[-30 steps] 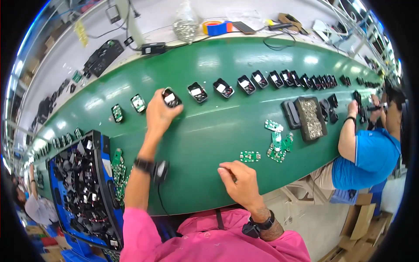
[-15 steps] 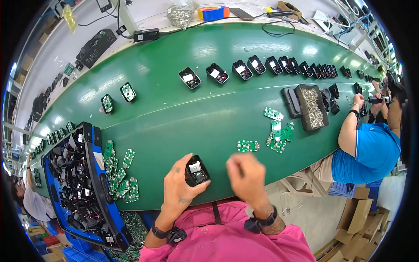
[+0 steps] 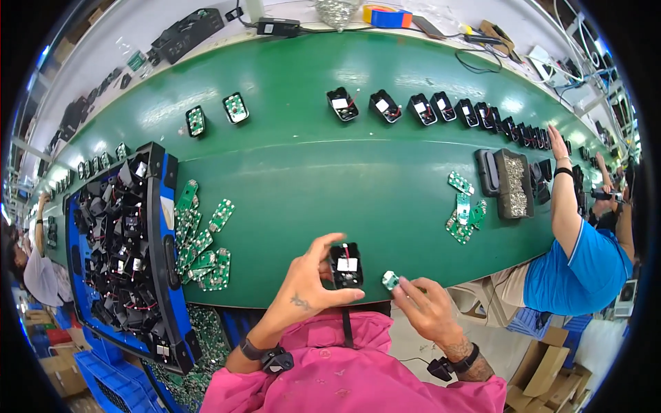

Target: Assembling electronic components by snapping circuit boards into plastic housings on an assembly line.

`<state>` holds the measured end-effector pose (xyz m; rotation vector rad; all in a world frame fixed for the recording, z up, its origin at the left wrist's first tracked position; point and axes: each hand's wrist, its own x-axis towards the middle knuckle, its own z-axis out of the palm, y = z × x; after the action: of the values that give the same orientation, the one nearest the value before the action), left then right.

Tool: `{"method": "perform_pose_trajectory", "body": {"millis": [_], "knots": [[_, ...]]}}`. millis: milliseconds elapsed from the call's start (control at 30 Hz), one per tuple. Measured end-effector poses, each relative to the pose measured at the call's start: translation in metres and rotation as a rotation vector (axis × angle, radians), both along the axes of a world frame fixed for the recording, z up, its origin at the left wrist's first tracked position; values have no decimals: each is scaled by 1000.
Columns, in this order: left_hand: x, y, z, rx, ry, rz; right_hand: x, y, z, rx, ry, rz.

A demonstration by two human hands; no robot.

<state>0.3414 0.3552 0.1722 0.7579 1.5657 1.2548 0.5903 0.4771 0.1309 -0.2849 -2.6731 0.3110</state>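
Note:
My left hand (image 3: pixel 304 283) is wrapped round a small black plastic housing (image 3: pixel 346 267) near the front edge of the green table. The housing faces up, showing a white label and a red wire inside. Just to its right, my right hand (image 3: pixel 428 311) pinches a small green circuit board (image 3: pixel 390 279) between thumb and fingers. The board and the housing are apart. Beyond my right hand lies a small pile of green circuit boards (image 3: pixel 463 206).
At the left stands a blue-black crate (image 3: pixel 169 227) full of black housings, beside loose circuit boards (image 3: pixel 200 251). Filled housings (image 3: pixel 235 109) and open housings (image 3: pixel 342 104) line the back. A tray of screws (image 3: pixel 515 182) sits at right, near a co-worker's arm (image 3: pixel 564 196).
My right hand has picked up the lone circuit board from the table. My left hand still holds the housing, now turned differently. The view has shifted; the co-worker's arm reaches toward the row of housings.

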Motion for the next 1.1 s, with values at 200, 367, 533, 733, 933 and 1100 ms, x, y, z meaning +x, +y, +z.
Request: {"method": "perform_pose_trajectory", "body": {"millis": [200, 367, 533, 733, 933, 1100], "knots": [[-6, -14, 14, 5, -236, -242, -32, 6, 38, -538, 347, -345], [-3, -19, 12, 53, -347, -248, -71, -6, 46, -679, 362, -155], [-5, -19, 9, 50, -333, -283, -77, -10, 52, -654, 336, -117], [-11, -22, 3, 21, -320, -257, -76, -12, 50, -627, 307, -80], [-5, -19, 3, 133, -405, -101, -78, -12, 51, -293, 164, 110], [-6, -18, -3, 164, -482, -24, -82, -11, 50, -209, 138, 126]]}}
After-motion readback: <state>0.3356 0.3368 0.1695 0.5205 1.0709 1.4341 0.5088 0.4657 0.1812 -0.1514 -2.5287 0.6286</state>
